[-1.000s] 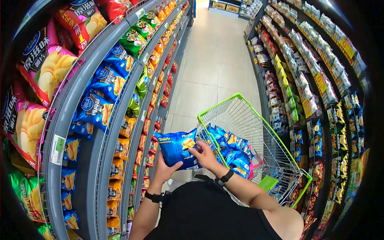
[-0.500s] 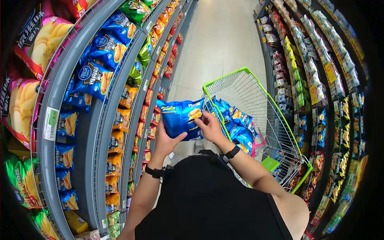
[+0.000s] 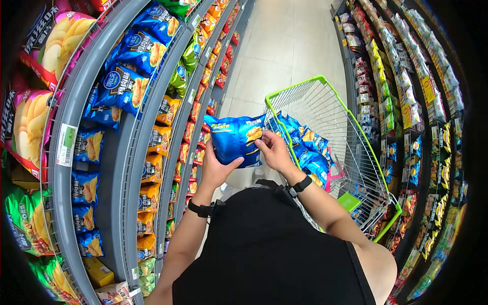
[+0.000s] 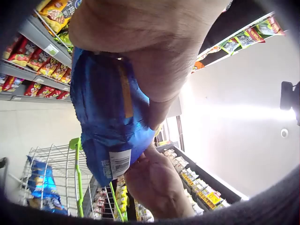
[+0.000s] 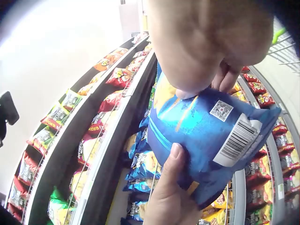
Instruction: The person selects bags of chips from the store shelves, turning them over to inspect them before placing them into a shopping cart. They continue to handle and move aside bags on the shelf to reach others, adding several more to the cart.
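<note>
A blue potato chip bag (image 3: 236,140) is held in front of the person's body. At its left side the left hand (image 3: 217,169) grips it, thumb across the front. The right hand (image 3: 276,151) pinches its right edge, thumb beside the printed chips. In the right wrist view, a white barcode label (image 5: 238,140) and a square code (image 5: 221,110) show on the bag. To the right of the hands stands a wire shopping cart with a green rim (image 3: 319,78). Several similar blue bags (image 3: 311,155) lie inside it.
Shelves of snack bags line both sides of the aisle. On the left shelf are blue chip bags (image 3: 122,86), orange bags (image 3: 152,168) and larger pink bags (image 3: 30,132). The right shelf (image 3: 406,117) is close beyond the cart. Tiled floor (image 3: 274,46) runs ahead.
The head view has shifted, so the cart and the shelves sit higher in it. Both hands keep hold of the bag, which appears slightly higher and farther right.
</note>
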The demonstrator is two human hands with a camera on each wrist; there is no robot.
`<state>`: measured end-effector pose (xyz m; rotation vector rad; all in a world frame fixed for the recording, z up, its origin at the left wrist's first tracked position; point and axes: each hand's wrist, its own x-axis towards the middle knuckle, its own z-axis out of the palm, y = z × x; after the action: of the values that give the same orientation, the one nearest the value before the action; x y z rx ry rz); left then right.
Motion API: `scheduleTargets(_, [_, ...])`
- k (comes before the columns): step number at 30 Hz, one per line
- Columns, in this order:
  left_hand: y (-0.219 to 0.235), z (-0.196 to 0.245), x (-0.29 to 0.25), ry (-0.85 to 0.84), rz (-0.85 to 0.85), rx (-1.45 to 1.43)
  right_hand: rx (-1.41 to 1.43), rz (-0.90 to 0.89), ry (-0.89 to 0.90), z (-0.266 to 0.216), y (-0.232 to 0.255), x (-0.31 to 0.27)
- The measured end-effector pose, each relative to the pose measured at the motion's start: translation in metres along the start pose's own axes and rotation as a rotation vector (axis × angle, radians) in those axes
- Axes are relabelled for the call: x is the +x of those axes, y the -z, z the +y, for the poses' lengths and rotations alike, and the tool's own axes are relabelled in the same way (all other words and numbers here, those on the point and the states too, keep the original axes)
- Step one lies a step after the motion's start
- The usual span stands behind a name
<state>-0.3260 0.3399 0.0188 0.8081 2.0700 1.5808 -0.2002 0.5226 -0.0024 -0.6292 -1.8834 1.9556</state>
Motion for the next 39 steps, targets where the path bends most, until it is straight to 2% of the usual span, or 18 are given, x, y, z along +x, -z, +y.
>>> scheduleTargets(6, [0.0,0.003,0.0,0.039,-0.006,0.004,0.028,-0.045,-0.058,-0.008,0.004,-0.007])
scheduleTargets(13, [-0.009,0.002,0.005,0.007,-0.028,0.017,-0.018,0.055,0.006,0.003,0.007,-0.003])
scheduleTargets(16, [-0.012,0.0,0.007,-0.002,-0.038,-0.01,-0.037,0.076,-0.002,-0.006,0.009,-0.005])
scheduleTargets(20, [-0.013,0.008,0.007,0.02,-0.063,-0.041,0.084,0.099,-0.005,0.0,0.011,-0.005])
scheduleTargets(24, [-0.017,0.003,0.009,0.012,-0.093,-0.088,-0.035,0.135,0.011,-0.007,0.014,-0.008])
scheduleTargets(27, [-0.019,0.005,0.009,0.006,-0.096,-0.091,-0.102,0.111,-0.014,0.006,0.02,-0.006])
scheduleTargets(30, [-0.02,0.005,0.008,0.097,-0.101,-0.112,-0.041,0.003,-0.135,0.011,0.023,-0.009])
scheduleTargets(33, [-0.022,0.006,0.01,0.068,-0.109,-0.124,-0.027,-0.15,-0.275,0.002,0.026,-0.017])
scheduleTargets(34, [-0.022,0.005,0.01,0.054,-0.128,-0.116,0.038,-0.21,-0.208,0.006,0.027,-0.019])
scheduleTargets(37, [-0.024,0.003,0.011,0.026,-0.168,-0.095,0.162,-0.243,-0.124,-0.01,0.024,-0.028])
scheduleTargets(39, [-0.024,0.002,0.011,0.028,-0.174,-0.081,0.108,-0.261,-0.148,-0.015,0.028,-0.028])
